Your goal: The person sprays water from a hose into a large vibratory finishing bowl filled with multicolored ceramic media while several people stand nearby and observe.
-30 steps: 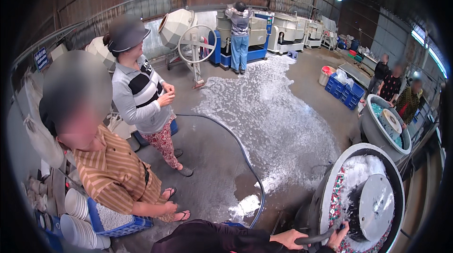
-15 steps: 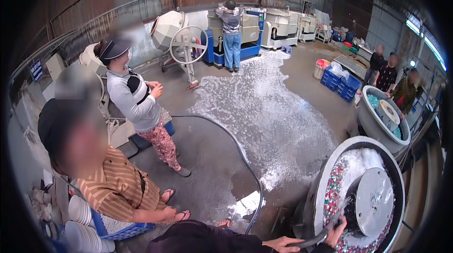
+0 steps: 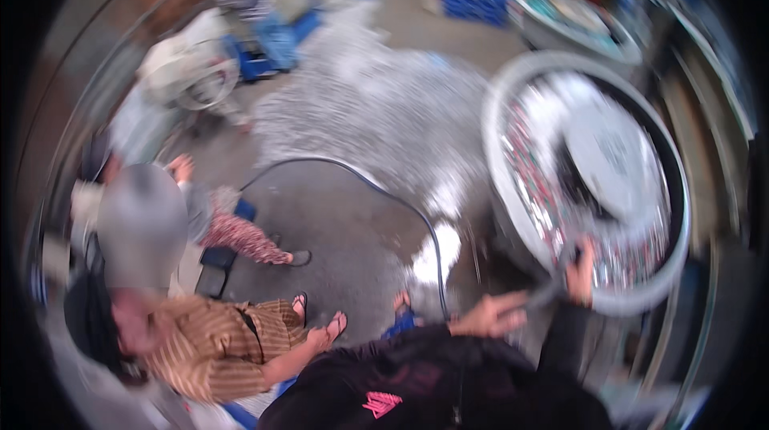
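A dark grey hose point(image 3: 551, 292) leads to the round grey tub point(image 3: 498, 149) on the right. My right hand point(image 3: 580, 276) grips it near its end, at the tub's near rim. Lower and to the left, my left hand point(image 3: 487, 316) is loosely closed on the same hose, its fingers smeared by motion. Small red, green and white pieces point(image 3: 525, 181) lie in the tub under white foam point(image 3: 553, 97), round a raised grey disc point(image 3: 613, 159). Any water from the hose is too blurred to make out.
A person in a striped brown shirt point(image 3: 204, 342) stands close on my left, another in patterned trousers point(image 3: 240, 234) beyond. The hose's dark length point(image 3: 376, 185) curves across the wet floor; foam point(image 3: 376, 101) spreads farther off. A second tub point(image 3: 621, 53) and blue crates point(image 3: 477, 9) stand beyond.
My view has swung down and to the right, blurring the picture. The tub, the hose and both my hands now appear higher in it. Both hands stay at the hose.
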Available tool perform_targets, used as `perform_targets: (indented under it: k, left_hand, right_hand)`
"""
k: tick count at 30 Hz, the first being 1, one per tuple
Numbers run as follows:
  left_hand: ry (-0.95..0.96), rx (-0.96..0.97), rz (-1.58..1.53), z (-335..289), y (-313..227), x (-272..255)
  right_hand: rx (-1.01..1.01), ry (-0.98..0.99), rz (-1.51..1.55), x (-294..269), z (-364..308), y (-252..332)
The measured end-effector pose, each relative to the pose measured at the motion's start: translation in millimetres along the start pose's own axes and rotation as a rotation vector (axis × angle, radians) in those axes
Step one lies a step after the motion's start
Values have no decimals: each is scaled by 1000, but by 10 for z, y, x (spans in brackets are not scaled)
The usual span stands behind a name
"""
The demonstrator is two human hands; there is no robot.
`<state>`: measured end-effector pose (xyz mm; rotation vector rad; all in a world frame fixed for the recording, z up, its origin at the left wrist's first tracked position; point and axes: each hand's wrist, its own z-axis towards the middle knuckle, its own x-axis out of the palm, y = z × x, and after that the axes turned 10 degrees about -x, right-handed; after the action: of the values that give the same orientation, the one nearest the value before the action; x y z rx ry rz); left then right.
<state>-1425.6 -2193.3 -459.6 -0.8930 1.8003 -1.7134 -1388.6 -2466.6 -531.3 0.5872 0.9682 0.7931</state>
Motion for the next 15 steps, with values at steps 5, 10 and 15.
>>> perform_targets:
  k: [5,10,15]
  left_hand:
    - [0,58,1,54,-158,10]
    - [118,-159,-5,36,-240,110]
    - [42,-246,-81,29,-236,94]
  right_hand:
    - [864,-322,980,126,492,72]
    - [810,-252,1141,205,919,96]
    - [838,-272,1168,367,984,273]
